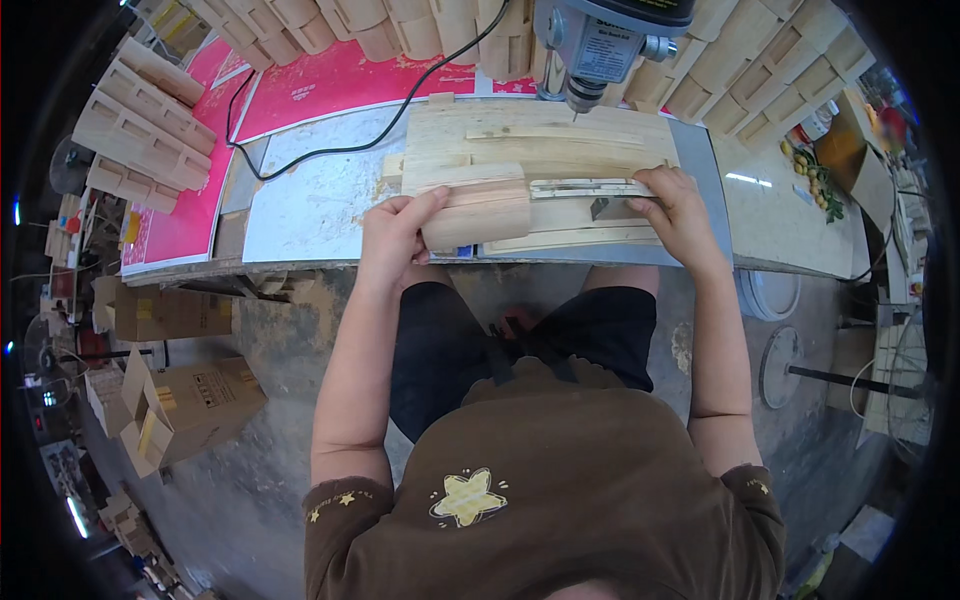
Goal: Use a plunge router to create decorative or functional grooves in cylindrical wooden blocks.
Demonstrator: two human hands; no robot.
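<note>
A person seated at a workbench (310, 245), seen from above, handles a rounded, pale wooden block (475, 212) on the near side of a grey bench drill (600, 50), which serves as the landmark here. The block lies to the left of the drill's tip and nearer the person. The left hand (397, 228) is closed around the block's left end, thumb along its top and fingers curled at its edge, so most of the block extends rightward out of the grip. The right hand (682, 210), nearer the person than the drill and to its right, pinches the right end of a narrow, light-coloured bar (585, 188) between thumb and fingers. The bar's other end meets the block's right end; whether it goes inside cannot be told. Both forearms reach forward, hands turned inward toward each other. Beneath the drill lies a pale wooden board (610, 150); a black cable (405, 110) curves left of the drill, and wooden pieces with cut-out recesses (145, 130) stand farther left.
</note>
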